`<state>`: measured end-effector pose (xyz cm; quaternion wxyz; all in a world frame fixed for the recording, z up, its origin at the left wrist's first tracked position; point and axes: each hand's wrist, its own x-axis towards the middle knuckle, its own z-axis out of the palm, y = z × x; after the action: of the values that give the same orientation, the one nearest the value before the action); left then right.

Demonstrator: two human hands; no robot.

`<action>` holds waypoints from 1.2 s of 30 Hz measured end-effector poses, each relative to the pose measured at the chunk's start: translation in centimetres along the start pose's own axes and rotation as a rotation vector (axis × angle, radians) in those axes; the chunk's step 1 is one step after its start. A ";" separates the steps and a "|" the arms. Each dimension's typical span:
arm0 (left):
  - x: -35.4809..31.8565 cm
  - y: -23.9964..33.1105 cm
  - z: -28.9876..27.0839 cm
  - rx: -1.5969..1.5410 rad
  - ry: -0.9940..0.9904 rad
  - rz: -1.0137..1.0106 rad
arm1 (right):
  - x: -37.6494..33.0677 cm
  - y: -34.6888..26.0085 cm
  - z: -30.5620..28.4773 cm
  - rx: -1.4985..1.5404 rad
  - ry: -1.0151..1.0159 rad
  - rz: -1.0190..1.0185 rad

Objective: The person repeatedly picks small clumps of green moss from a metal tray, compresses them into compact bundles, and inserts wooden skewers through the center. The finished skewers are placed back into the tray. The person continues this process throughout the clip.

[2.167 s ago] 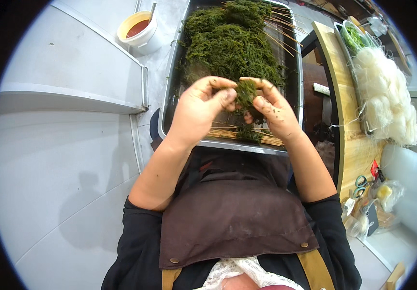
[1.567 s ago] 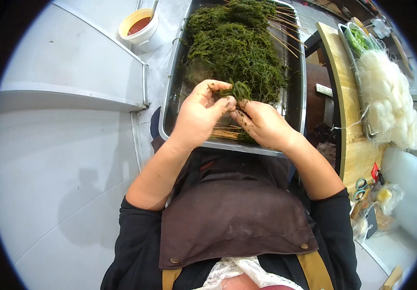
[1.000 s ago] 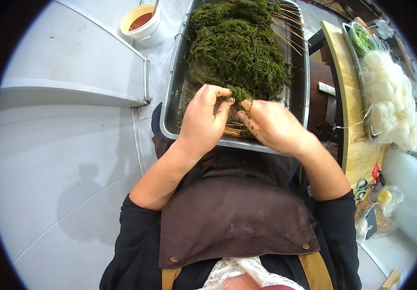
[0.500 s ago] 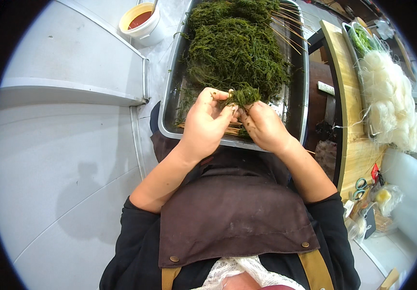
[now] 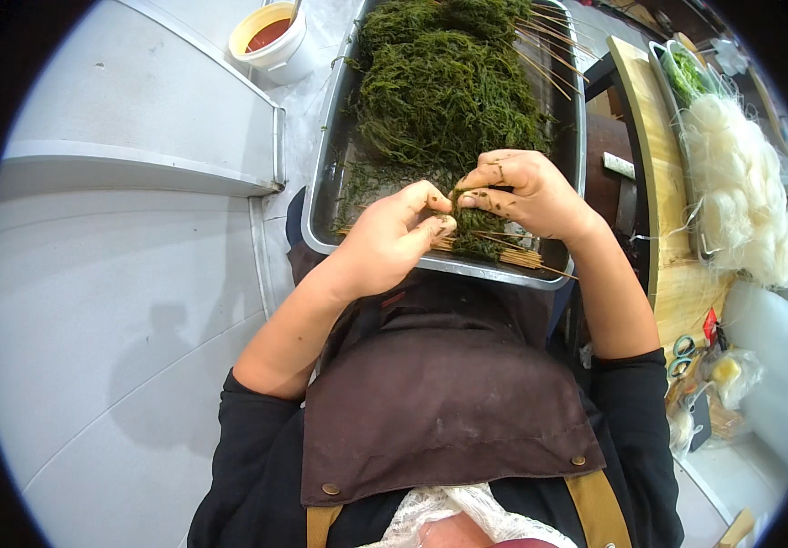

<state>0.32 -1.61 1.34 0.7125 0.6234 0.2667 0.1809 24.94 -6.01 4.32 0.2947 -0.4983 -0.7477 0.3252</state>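
Pinching one green seaweed clump (image 5: 476, 224) between them, left hand (image 5: 394, 237) and right hand (image 5: 526, 192) curl nearly closed.

Hands (image 5: 453, 215) on seaweed clump (image 5: 473, 228)

Both hands lowered to the tray (image 5: 321, 196), green clump (image 5: 474, 224) pinched tighter
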 end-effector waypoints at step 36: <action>1.0 -0.3 -0.2 -0.114 0.246 0.193 | -0.9 -1.0 6.0 -0.028 0.228 0.089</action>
<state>1.01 -0.92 0.91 0.6879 0.5778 0.2802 0.3384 20.07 -8.32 1.34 0.3563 -0.5687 -0.6910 0.2686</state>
